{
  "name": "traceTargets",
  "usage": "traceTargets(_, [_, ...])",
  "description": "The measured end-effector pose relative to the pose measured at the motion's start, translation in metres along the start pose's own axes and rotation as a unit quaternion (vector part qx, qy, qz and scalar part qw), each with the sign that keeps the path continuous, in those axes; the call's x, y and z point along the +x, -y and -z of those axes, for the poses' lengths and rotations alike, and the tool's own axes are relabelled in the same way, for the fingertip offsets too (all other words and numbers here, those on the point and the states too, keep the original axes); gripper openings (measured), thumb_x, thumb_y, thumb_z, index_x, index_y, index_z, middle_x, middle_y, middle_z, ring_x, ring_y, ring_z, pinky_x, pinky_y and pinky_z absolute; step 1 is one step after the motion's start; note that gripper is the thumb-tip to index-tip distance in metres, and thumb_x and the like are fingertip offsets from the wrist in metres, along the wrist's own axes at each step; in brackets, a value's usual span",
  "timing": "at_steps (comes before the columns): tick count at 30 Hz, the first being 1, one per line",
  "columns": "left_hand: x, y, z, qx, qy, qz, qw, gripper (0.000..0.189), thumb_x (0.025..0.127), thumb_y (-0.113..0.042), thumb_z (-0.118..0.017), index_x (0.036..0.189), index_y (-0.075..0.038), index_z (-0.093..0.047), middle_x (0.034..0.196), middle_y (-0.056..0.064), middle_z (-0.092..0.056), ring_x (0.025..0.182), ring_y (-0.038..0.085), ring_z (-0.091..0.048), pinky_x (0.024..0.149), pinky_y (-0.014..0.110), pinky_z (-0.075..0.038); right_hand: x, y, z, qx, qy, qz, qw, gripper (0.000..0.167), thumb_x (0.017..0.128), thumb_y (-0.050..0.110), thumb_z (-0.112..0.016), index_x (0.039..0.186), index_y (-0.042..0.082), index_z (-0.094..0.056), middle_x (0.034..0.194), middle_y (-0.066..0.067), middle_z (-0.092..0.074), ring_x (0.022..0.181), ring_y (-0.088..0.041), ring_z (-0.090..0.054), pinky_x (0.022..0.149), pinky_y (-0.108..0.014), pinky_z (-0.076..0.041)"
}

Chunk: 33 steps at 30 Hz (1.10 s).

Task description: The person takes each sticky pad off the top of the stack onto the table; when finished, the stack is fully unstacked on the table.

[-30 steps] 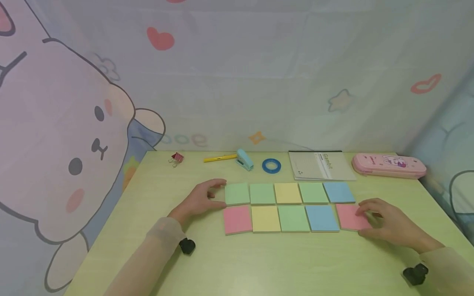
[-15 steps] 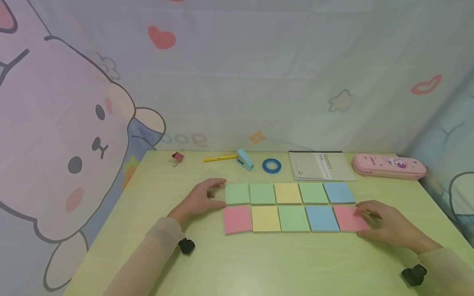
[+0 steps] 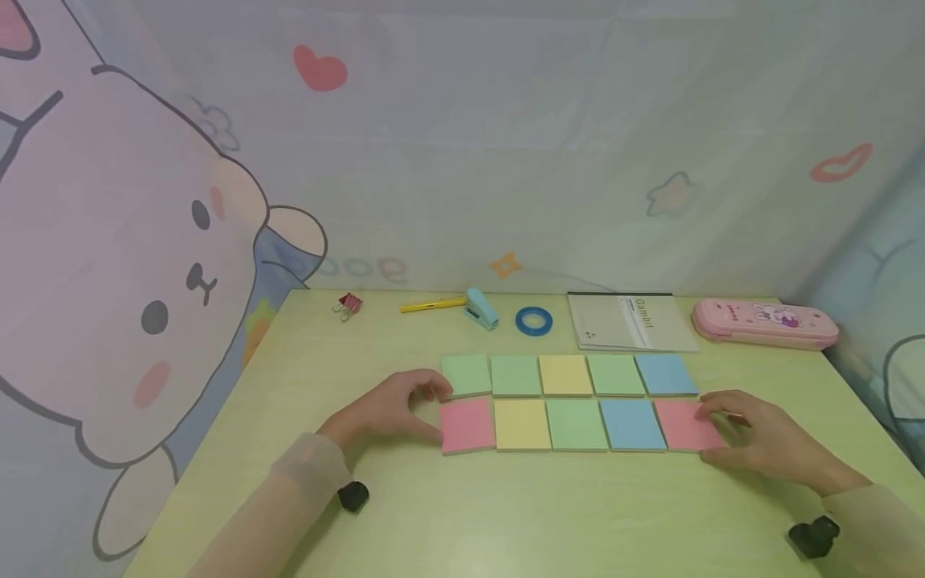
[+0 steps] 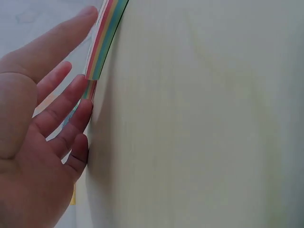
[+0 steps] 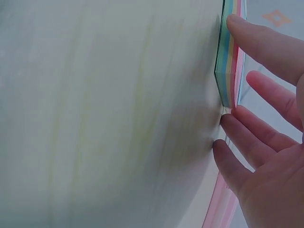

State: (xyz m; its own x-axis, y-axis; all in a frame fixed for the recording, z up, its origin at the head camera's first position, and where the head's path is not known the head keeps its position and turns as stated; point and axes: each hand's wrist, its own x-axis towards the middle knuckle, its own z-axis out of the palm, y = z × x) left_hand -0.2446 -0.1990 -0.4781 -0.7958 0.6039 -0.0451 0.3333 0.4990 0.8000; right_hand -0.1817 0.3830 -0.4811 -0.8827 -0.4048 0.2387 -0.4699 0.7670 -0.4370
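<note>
Sticky note pads lie in two rows. My left hand (image 3: 390, 408) is at the left end, its thumb beside the left edge of the pink sticky note pad (image 3: 468, 425) in the front row. Its fingertips reach the corner of the green pad (image 3: 466, 375) behind. The left wrist view shows these fingers loosely spread along the layered pad edges (image 4: 107, 40). At the other end, my right hand (image 3: 762, 437) holds the right pink sticky note pad (image 3: 686, 425) between thumb and fingers. In the right wrist view its thumb presses on the striped pad side (image 5: 228, 57).
Between the pink pads lie a yellow pad (image 3: 522, 424), a green pad (image 3: 576, 424) and a blue pad (image 3: 632, 424). Along the back are a binder clip (image 3: 350, 303), yellow pen (image 3: 433, 305), stapler (image 3: 481, 309), blue tape roll (image 3: 534, 332), notebook (image 3: 607, 321) and pink pencil case (image 3: 766, 325).
My right hand has slid the right pink pad left against the blue one. My left hand has come down from the back row's green pad to the left pink pad.
</note>
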Motion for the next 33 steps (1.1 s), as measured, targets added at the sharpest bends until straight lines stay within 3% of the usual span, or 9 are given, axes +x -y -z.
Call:
traceTargets(11, [-0.002, -0.008, -0.003, 0.026, 0.006, -0.016, 0.9995, 0.057, 0.075, -0.031, -0.098, 0.122, -0.022, -0.069, 0.119, -0.010, -0.067, 0.115, 0.018, -0.057, 0.111, 0.043, -0.046, 0.000, 0.001, 0.001, -0.016, 0.007, -0.008, 0.9998, 0.049, 0.072, 0.036, -0.099, 0.112, 0.023, -0.072, 0.130, -0.013, -0.068, 0.114, -0.004, -0.058, 0.092, -0.005, -0.046])
traceTargets(21, [-0.004, -0.012, -0.008, 0.085, 0.007, -0.027, 0.9960, 0.067, 0.071, -0.042, -0.099, 0.126, -0.024, -0.067, 0.123, -0.013, -0.064, 0.116, 0.015, -0.056, 0.109, 0.042, -0.048, 0.000, 0.001, 0.001, -0.014, -0.002, 0.007, 0.9999, 0.047, 0.072, 0.033, -0.099, 0.110, 0.024, -0.072, 0.129, -0.013, -0.068, 0.114, 0.000, -0.058, 0.093, 0.000, -0.040])
traceTargets(28, [-0.005, -0.015, -0.008, 0.078, 0.010, -0.036, 0.9962, 0.064, 0.073, -0.037, -0.098, 0.126, -0.022, -0.067, 0.122, -0.010, -0.064, 0.115, 0.018, -0.055, 0.109, 0.044, -0.046, -0.001, 0.004, 0.003, -0.010, -0.002, 0.008, 0.9999, 0.047, 0.071, 0.031, -0.099, 0.109, 0.024, -0.072, 0.129, -0.015, -0.068, 0.114, 0.005, -0.055, 0.093, 0.001, -0.040])
traceTargets(33, [-0.006, -0.015, -0.007, 0.069, 0.011, -0.038, 0.9969, 0.062, 0.073, -0.035, -0.098, 0.126, -0.022, -0.067, 0.124, -0.010, -0.064, 0.117, 0.020, -0.055, 0.110, 0.045, -0.045, -0.002, 0.005, 0.004, -0.015, 0.008, -0.009, 0.9998, 0.047, 0.073, 0.035, -0.098, 0.110, 0.024, -0.072, 0.131, -0.015, -0.068, 0.115, -0.003, -0.059, 0.094, 0.000, -0.040])
